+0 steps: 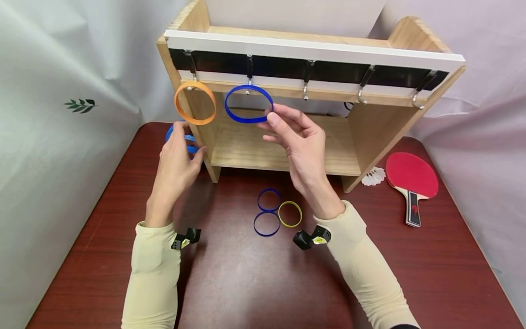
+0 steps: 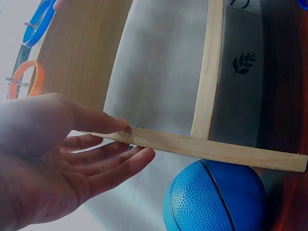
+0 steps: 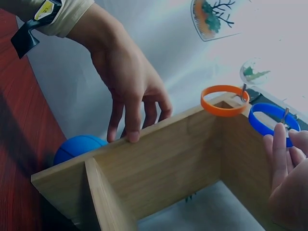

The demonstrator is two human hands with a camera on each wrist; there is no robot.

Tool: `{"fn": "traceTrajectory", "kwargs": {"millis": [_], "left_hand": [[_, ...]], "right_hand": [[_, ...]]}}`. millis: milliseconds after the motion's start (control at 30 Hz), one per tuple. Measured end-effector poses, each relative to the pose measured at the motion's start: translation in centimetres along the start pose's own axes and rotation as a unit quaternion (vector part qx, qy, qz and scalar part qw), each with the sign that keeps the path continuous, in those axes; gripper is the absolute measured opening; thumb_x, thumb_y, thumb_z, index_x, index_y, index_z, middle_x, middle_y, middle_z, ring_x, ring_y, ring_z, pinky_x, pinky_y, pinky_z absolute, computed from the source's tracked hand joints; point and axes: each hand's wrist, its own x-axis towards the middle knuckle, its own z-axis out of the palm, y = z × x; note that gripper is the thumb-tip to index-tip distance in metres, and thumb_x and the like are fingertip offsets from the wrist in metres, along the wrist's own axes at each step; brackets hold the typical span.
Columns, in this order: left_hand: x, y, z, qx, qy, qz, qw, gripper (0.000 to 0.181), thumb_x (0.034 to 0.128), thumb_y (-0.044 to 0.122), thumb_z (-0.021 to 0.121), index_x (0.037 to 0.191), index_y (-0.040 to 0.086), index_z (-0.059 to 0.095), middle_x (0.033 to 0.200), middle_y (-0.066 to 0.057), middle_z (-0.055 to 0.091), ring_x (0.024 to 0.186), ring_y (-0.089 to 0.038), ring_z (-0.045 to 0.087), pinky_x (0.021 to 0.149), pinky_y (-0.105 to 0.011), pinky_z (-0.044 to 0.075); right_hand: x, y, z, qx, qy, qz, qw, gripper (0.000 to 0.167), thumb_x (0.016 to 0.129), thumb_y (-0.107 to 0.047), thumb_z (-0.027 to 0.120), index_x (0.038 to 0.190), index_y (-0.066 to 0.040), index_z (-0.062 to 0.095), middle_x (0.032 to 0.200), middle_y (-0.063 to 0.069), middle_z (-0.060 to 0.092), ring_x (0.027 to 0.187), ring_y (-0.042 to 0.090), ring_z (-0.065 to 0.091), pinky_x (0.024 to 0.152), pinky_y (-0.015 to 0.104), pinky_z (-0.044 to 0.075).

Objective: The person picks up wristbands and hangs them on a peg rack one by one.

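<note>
My right hand (image 1: 306, 146) pinches the rim of a blue wristband (image 1: 246, 120) between thumb and fingers. The band encircles the tip of the second hook from the left on the wooden shelf (image 1: 283, 157). My left hand (image 1: 174, 162) grips the shelf's left side panel (image 2: 163, 140), with the thumb at its front edge and the fingers along its outer face. An orange wristband (image 1: 201, 122) hangs on the leftmost hook, just above that hand. On the table lie two blue wristbands (image 1: 266, 235) and a yellow one (image 1: 291, 226), touching or nearly so.
A blue ball (image 2: 216, 197) sits outside the shelf's left panel. To the shelf's right lie a shuttlecock (image 1: 374, 177) and a red table tennis bat (image 1: 412, 174). Three further hooks line the black-and-white strip (image 1: 337, 71). White sheeting (image 1: 464, 91) surrounds the table.
</note>
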Motion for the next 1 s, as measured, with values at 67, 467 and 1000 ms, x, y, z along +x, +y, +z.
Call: {"fn": "traceTrajectory", "kwargs": {"millis": [67, 467, 1000], "left_hand": [[0.0, 0.0, 0.0, -0.001, 0.001, 0.0, 1.0, 0.046, 0.0919, 0.006, 0.064, 0.131, 0.0, 0.039, 0.116, -0.019, 0.056, 0.097, -0.028, 0.063, 0.075, -0.044, 0.055], [0.0, 0.2, 0.1, -0.002, 0.0, 0.006, 1.0, 0.046, 0.0918, 0.005, 0.063, 0.131, 0.0, 0.039, 0.115, -0.018, 0.055, 0.095, -0.027, 0.063, 0.075, -0.043, 0.054], [0.0, 0.2, 0.0, -0.003, 0.0, -0.001, 1.0, 0.048, 0.092, 0.006, 0.064, 0.132, 0.0, 0.039, 0.116, -0.02, 0.055, 0.097, -0.029, 0.062, 0.076, -0.046, 0.054]], "right_hand": [[0.0, 0.0, 0.0, -0.001, 0.001, 0.0, 1.0, 0.024, 0.089, -0.002, 0.07, 0.112, 0.004, 0.068, 0.108, 0.026, 0.066, 0.091, 0.035, 0.069, 0.076, 0.042, 0.058], [-0.2, 0.2, -0.4, -0.019, 0.007, 0.003, 0.9998, 0.025, 0.089, -0.005, 0.071, 0.113, 0.003, 0.068, 0.109, 0.026, 0.066, 0.09, 0.034, 0.07, 0.07, 0.042, 0.059], [-1.3, -0.4, -3.2, -0.116, 0.004, 0.01, 0.9932, 0.024, 0.087, -0.008, 0.074, 0.109, 0.002, 0.071, 0.104, 0.023, 0.069, 0.088, 0.035, 0.07, 0.06, 0.039, 0.058]]}}
